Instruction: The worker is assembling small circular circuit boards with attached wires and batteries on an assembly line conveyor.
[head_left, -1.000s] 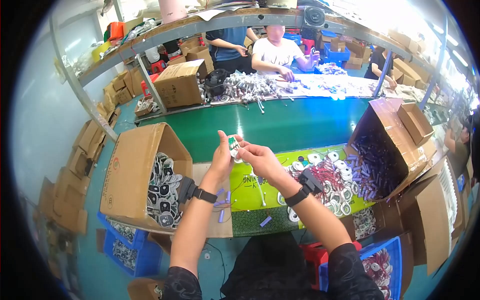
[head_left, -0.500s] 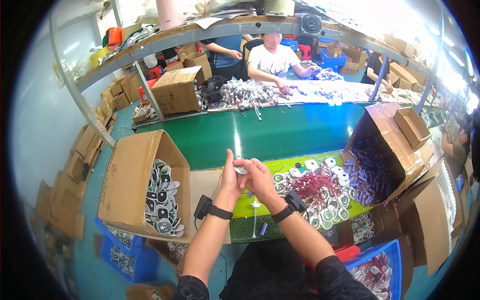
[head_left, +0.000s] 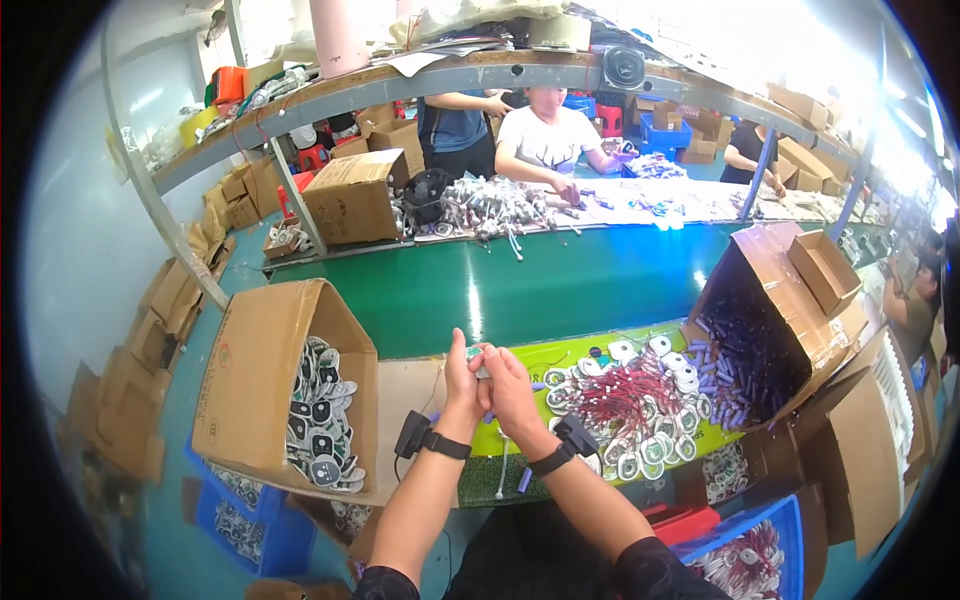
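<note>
My left hand (head_left: 461, 378) and my right hand (head_left: 508, 385) meet over the front of the workbench, fingers closed around a small pale part (head_left: 482, 373). Most of that part is hidden by the fingers, so its kind does not show. Just below the hands, a thin white stick-like piece (head_left: 502, 465) lies near a purple cylinder (head_left: 525, 481). To the right of my right hand spreads a heap of white rings with red wires (head_left: 625, 395).
A cardboard box (head_left: 255, 385) at left holds white oval plates with dark squares (head_left: 322, 415). At right, another box (head_left: 790, 275) spills purple cylinders (head_left: 745, 365). A green belt (head_left: 420, 290) runs behind. Across it, a person (head_left: 548, 135) handles parts. Blue bins (head_left: 240, 530) stand below.
Both hands have drawn slightly nearer to me in the picture, and the right fingers have closed further over the pale part, which shows less now. The view has tilted a little.
</note>
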